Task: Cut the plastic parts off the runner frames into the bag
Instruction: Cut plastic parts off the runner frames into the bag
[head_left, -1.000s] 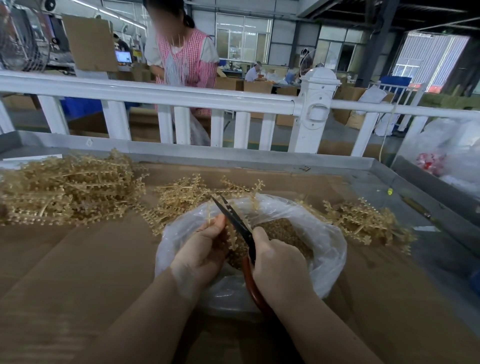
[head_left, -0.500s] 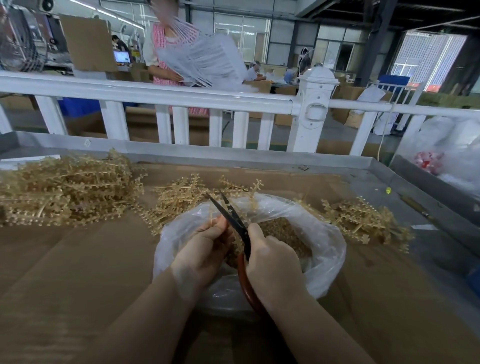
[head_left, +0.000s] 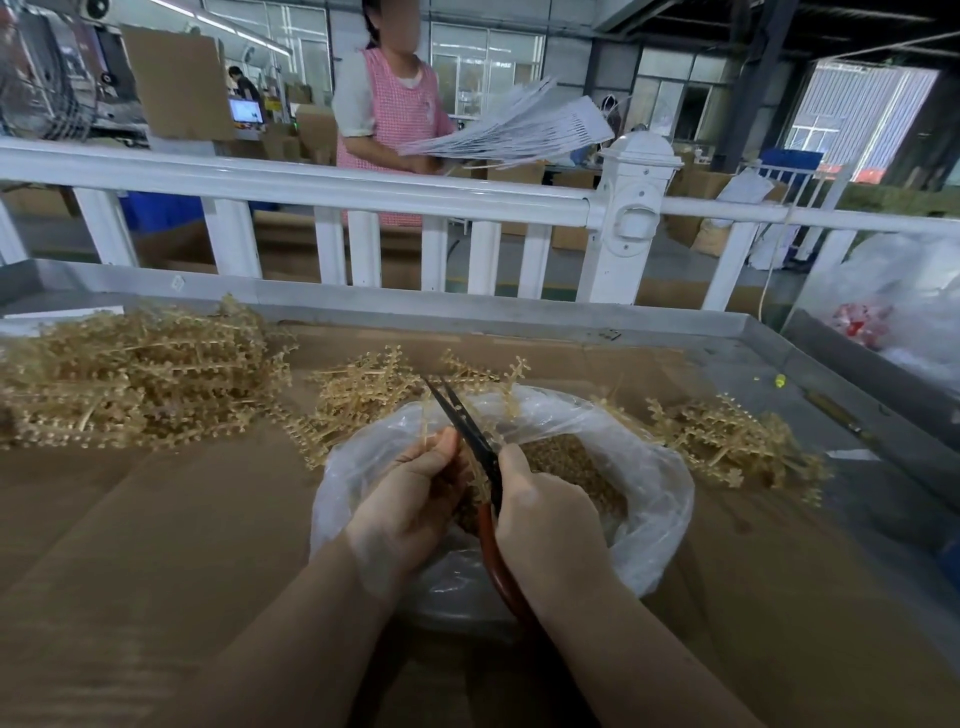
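Observation:
A clear plastic bag (head_left: 655, 499) lies open on the cardboard-covered table, holding a heap of small tan cut parts (head_left: 576, 462). Over the bag's mouth my left hand (head_left: 410, 504) pinches a thin tan runner frame (head_left: 427, 421) that sticks up above my fingers. My right hand (head_left: 545, 525) grips red-handled scissors (head_left: 467, 431), whose dark blades point up and left and stand slightly apart beside the frame. A big pile of tan runner frames (head_left: 130, 379) lies at the left, a smaller pile (head_left: 374, 389) behind the bag, and another (head_left: 727, 436) at the right.
A metal rim (head_left: 467, 306) borders the table, with a white railing (head_left: 363, 192) behind it. Beyond the railing a person in a pink apron (head_left: 400, 104) holds a fan of white strips. A large clear bag (head_left: 893, 312) sits at the far right.
The scissors and both hands have stayed over the bag with only small shifts. The person behind the railing has moved to the right and raised a fan of white strips.

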